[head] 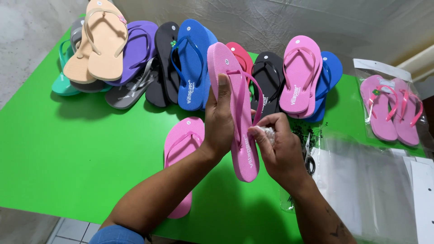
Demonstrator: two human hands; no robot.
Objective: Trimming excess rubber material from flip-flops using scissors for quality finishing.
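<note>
Left hand (220, 123) clamps the pink flip-flop (235, 113) mid-sole, upright above the green table (68, 153), right hand (275, 147) pinched closed at its strap (255, 97); looks light, bendy foam, so grip the sole edges.

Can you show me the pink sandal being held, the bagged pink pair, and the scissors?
held pink sandal (246, 153): head view, sole near heel.
bagged pink pair (392, 110): head view, right footbed.
scissors (308, 156): head view, handle.
</note>
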